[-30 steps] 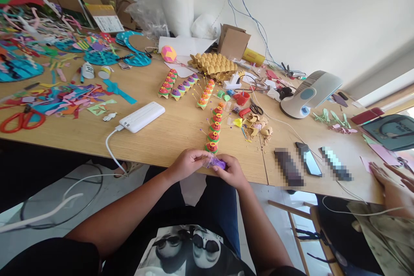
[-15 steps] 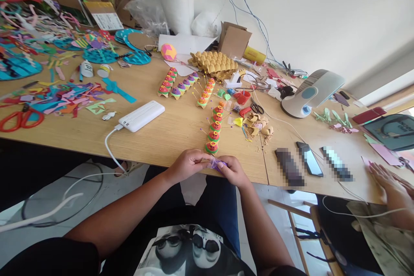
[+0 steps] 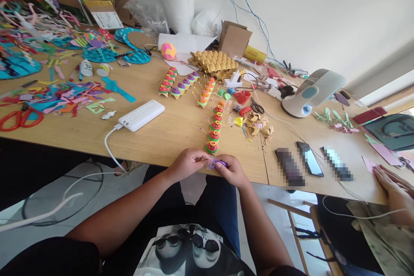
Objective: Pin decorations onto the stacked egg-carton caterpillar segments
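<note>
At the table's front edge my left hand [image 3: 190, 163] and my right hand [image 3: 230, 170] meet over a small clear bag with purple material [image 3: 213, 163]. My left fingers pinch its left side, while my right thumb and fingers close on the purple part. Just beyond them stretches a row of red-and-green decorated egg-carton cups [image 3: 214, 133], with pins sticking out at the sides. Farther back are an orange-and-green row [image 3: 206, 92], a purple row [image 3: 185, 85] and a red row [image 3: 167, 82].
A white power bank [image 3: 141, 115] with a cable lies left on the wooden table [image 3: 161, 146]. Red scissors [image 3: 20, 117] and paper scraps are farther left. Carton scraps [image 3: 258, 124], a fan [image 3: 310, 93] and phones [image 3: 309, 159] lie right, near another person's hands [image 3: 393, 185].
My hands stay together around the bag with only slight finger shifts. At the right, the other person's hands have moved slightly rightward.
</note>
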`<action>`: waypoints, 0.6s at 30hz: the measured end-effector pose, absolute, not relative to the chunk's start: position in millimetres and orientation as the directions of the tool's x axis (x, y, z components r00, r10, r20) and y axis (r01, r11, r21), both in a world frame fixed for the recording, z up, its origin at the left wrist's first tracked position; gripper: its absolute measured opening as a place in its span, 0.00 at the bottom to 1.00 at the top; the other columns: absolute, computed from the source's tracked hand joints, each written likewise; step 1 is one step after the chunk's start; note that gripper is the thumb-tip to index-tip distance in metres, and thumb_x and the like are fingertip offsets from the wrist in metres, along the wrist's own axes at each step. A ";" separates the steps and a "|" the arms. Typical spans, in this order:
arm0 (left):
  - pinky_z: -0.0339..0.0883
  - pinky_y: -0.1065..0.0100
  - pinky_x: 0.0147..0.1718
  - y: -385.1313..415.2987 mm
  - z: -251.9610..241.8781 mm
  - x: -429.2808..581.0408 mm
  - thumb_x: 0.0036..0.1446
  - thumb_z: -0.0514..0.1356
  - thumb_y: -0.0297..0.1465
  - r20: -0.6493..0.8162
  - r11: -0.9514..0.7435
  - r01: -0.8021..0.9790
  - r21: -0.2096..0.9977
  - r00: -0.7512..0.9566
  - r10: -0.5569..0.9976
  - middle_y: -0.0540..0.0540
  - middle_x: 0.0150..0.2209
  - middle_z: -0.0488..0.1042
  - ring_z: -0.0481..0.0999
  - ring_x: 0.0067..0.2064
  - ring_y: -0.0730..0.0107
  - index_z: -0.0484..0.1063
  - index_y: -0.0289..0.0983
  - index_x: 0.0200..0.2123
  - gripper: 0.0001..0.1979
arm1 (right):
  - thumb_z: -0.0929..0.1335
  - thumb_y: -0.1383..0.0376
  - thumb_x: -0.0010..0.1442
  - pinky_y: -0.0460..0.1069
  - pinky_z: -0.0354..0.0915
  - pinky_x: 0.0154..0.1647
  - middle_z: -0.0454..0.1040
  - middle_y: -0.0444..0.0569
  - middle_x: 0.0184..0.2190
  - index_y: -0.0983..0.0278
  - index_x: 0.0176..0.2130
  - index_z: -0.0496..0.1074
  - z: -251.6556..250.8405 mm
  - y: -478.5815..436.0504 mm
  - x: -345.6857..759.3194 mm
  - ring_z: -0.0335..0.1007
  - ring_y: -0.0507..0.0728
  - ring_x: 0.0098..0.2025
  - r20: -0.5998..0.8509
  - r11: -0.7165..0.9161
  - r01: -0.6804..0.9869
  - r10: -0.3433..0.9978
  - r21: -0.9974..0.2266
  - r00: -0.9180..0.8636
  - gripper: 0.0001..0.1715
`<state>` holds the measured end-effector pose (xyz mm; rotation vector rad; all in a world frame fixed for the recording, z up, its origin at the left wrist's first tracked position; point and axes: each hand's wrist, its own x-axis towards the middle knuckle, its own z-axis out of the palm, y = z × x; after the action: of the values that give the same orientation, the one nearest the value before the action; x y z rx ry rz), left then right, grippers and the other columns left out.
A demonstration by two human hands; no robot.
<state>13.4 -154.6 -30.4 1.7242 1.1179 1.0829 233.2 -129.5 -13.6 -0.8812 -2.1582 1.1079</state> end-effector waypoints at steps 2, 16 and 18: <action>0.64 0.73 0.29 -155.4 -30.1 13.9 0.62 0.64 0.38 0.236 -0.298 0.318 0.900 0.220 0.947 0.49 0.28 0.79 0.73 0.29 0.73 0.81 0.36 0.32 0.12 | 0.63 0.46 0.69 0.47 0.62 0.31 0.74 0.47 0.28 0.65 0.36 0.77 -13.2 -130.0 232.9 0.67 0.53 0.29 0.183 0.447 0.296 0.760 -0.844 -0.624 0.28; 0.68 0.74 0.34 -156.8 -25.9 12.9 0.67 0.59 0.42 0.141 -0.201 0.202 0.958 0.276 0.951 0.48 0.37 0.81 0.78 0.35 0.71 0.78 0.36 0.42 0.15 | 0.64 0.48 0.68 0.47 0.55 0.28 0.66 0.43 0.23 0.64 0.31 0.73 -15.9 -129.8 231.9 0.59 0.51 0.26 0.196 0.435 0.321 0.798 -0.841 -0.570 0.25; 0.68 0.74 0.32 -158.2 -27.0 12.6 0.66 0.60 0.41 0.125 -0.180 0.181 0.967 0.281 0.952 0.48 0.35 0.81 0.76 0.32 0.73 0.78 0.36 0.42 0.15 | 0.65 0.48 0.68 0.47 0.55 0.29 0.66 0.43 0.24 0.64 0.32 0.73 -15.6 -129.4 231.9 0.59 0.51 0.26 0.200 0.437 0.317 0.798 -0.842 -0.569 0.24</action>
<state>12.6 -158.2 -27.0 1.5908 1.0698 1.0088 231.9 -129.4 -15.6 -0.9332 -2.0985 1.0518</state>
